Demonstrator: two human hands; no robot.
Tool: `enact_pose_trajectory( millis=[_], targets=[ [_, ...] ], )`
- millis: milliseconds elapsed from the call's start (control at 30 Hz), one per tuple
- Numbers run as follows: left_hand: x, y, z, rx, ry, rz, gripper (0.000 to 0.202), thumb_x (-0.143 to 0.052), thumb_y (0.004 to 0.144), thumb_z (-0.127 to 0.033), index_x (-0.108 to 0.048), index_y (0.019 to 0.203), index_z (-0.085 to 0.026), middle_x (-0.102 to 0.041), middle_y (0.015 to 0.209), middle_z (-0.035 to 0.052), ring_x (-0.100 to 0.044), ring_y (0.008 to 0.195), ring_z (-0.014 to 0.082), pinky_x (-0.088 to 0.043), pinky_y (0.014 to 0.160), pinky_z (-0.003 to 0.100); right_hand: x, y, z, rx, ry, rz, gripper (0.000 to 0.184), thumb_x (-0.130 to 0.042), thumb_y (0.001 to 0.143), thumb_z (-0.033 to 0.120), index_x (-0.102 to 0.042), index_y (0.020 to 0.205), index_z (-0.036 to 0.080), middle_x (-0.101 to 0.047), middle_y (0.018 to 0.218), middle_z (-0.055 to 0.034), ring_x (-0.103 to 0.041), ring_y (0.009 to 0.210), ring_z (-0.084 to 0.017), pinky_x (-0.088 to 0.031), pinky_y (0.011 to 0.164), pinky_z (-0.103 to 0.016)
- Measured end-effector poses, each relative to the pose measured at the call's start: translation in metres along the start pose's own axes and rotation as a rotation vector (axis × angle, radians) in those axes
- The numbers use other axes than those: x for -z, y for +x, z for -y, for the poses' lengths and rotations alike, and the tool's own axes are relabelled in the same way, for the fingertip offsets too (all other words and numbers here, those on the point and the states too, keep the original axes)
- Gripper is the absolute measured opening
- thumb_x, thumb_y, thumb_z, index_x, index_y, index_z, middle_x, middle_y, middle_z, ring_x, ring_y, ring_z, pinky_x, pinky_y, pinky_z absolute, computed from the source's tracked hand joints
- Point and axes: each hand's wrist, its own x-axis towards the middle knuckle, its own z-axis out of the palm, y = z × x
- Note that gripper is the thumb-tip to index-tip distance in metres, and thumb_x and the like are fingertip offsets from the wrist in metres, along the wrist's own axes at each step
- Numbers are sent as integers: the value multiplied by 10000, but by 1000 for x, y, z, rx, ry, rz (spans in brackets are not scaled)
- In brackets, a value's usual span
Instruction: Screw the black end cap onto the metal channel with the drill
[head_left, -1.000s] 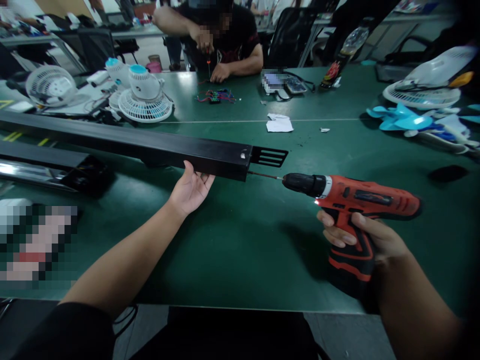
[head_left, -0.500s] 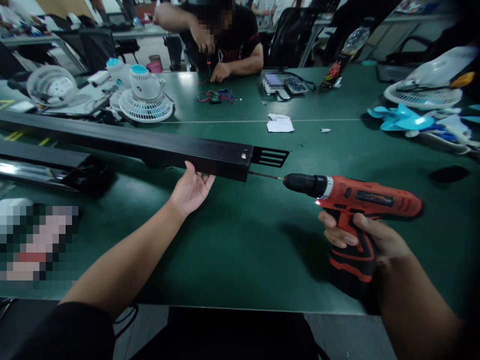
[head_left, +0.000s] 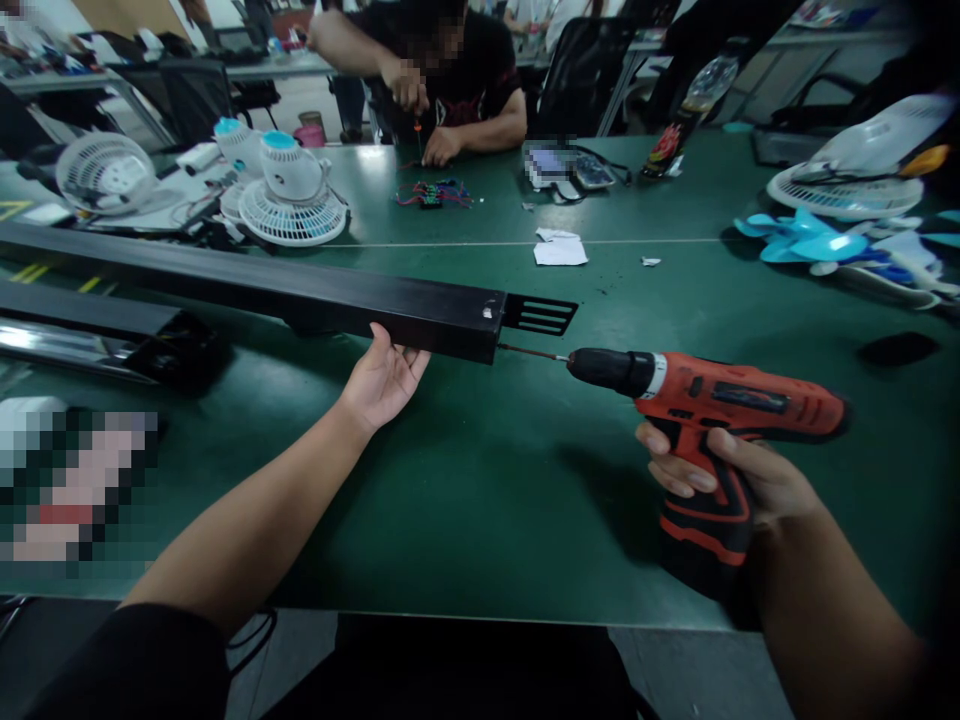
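Note:
A long black metal channel [head_left: 300, 292] lies across the green table, its right end carrying a slotted black tab [head_left: 538, 315]. My left hand [head_left: 381, 380] cups the channel's underside near that end, fingers curled up behind it. My right hand [head_left: 720, 478] is wrapped round the handle of an orange and black cordless drill [head_left: 720, 405]. The drill's thin bit [head_left: 531, 352] points left and touches the channel's end face just below the tab.
A second black rail [head_left: 90, 330] lies at the left. White fan parts [head_left: 289, 195] sit behind the channel, blue fan blades [head_left: 806, 240] at the right. A person in black works on wiring [head_left: 435, 192] across the table. Paper scraps [head_left: 559, 248] lie mid-table.

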Motion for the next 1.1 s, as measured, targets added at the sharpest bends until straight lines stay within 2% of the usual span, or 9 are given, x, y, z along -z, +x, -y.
enact_pose_trajectory(
  millis=[167, 333, 467, 633, 867, 1100],
  targets=[
    [0, 0, -1, 16, -21, 20, 538, -501, 1281, -544, -662, 1718, -273, -917, 1321, 52, -876, 1293, 170, -639, 1209, 241, 1, 1, 2, -3, -28, 24, 448, -1021, 904, 565, -834, 1156, 245, -704, 936, -34, -316, 503, -64, -555, 475, -273],
    [-2, 0, 0, 15, -37, 19, 541, -452, 1296, -522, -657, 1716, -250, -924, 1258, 49, -897, 1206, 163, -656, 1180, 247, 2, 1, 3, -10, -50, 36, 425, -1000, 919, 573, -815, 1131, 253, -703, 942, -35, -307, 500, -69, -549, 465, -292],
    [-1, 0, 0, 19, -42, 39, 536, -472, 1290, -530, -653, 1723, -271, -926, 1250, 43, -898, 1204, 168, -658, 1176, 248, 0, 2, 4, -4, -50, 40, 441, -997, 914, 555, -806, 1177, 258, -713, 932, -38, -312, 492, -77, -539, 450, -303],
    [-1, 0, 0, 21, -36, 39, 539, -466, 1289, -536, -655, 1718, -271, -924, 1248, 47, -896, 1213, 173, -654, 1180, 247, -2, 2, 5, -12, -52, 9, 437, -1023, 882, 569, -831, 1103, 245, -725, 930, -53, -314, 495, -79, -515, 455, -307],
    [-3, 0, 0, 19, -33, 21, 537, -456, 1291, -537, -665, 1699, -257, -916, 1246, 52, -893, 1216, 174, -654, 1188, 251, -1, 3, 5, -24, -62, 7, 465, -1023, 861, 601, -831, 1099, 250, -721, 899, -50, -306, 488, -84, -507, 449, -317],
    [2, 3, 1, 12, -33, 50, 530, -519, 1272, -556, -663, 1705, -286, -917, 1294, 45, -880, 1287, 186, -643, 1222, 263, 3, 2, 2, -21, -34, 2, 493, -1019, 879, 577, -804, 1184, 255, -743, 948, -52, -371, 498, -72, -544, 491, -303]
  ],
)
